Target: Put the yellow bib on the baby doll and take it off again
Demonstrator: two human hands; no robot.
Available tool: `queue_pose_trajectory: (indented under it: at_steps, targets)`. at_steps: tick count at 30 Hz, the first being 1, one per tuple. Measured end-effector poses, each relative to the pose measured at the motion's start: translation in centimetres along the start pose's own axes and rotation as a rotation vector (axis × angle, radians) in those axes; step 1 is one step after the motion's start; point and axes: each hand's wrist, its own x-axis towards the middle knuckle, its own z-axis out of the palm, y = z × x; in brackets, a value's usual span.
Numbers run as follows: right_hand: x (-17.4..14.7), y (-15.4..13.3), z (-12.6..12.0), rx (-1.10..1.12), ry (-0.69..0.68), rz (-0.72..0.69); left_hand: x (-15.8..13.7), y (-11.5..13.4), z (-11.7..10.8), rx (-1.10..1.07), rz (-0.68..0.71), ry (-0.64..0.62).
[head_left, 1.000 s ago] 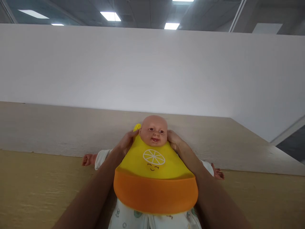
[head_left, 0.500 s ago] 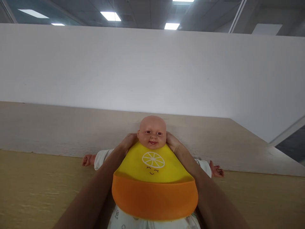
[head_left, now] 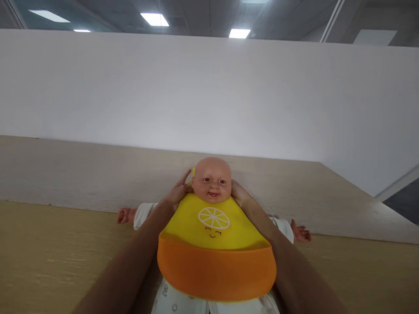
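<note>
A baby doll [head_left: 212, 170] lies face up with its arms spread, dressed in white patterned clothes. Over its chest is a yellow bib [head_left: 186, 222] with a citrus-slice print and an orange catch pocket [head_left: 216, 270]. My left hand [head_left: 179, 192] is at the left side of the doll's neck, closed on the yellow bib strap [head_left: 194, 172], with one finger pointing up. My right hand [head_left: 240, 192] is at the other side of the neck; its fingers are hidden behind the doll's head.
The doll rests on a wooden table [head_left: 65, 244] with a paler grey-brown strip [head_left: 81, 174] behind it. A white partition [head_left: 196, 96] rises at the back. Ceiling lights [head_left: 155, 19] show above it.
A piece of the yellow strap now shows beside the doll's head at my left hand, and a finger of that hand has lifted. The view has shifted slightly.
</note>
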Motion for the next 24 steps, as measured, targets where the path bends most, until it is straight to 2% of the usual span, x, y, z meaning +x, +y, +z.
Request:
queue_pose_trajectory:
  at_steps: [5, 9, 15, 24]
  targets:
    - [0.2, 0.4, -0.5, 0.061, -0.030, 0.007, -0.2, 0.1, 0.2, -0.010, 0.024, 0.035]
    - [0.3, 0.5, -0.8, 0.036, -0.029, -0.054, -0.1, -0.2, 0.1, -0.050, 0.065, 0.052]
    - [0.7, 0.6, -1.2, -0.037, -0.034, -0.067, 0.1, -0.5, -0.1, -0.018, 0.095, -0.005]
    - [0.5, 0.6, -1.1, -0.047, -0.021, -0.140, 0.3, -0.2, -0.3, -0.030, 0.180, 0.000]
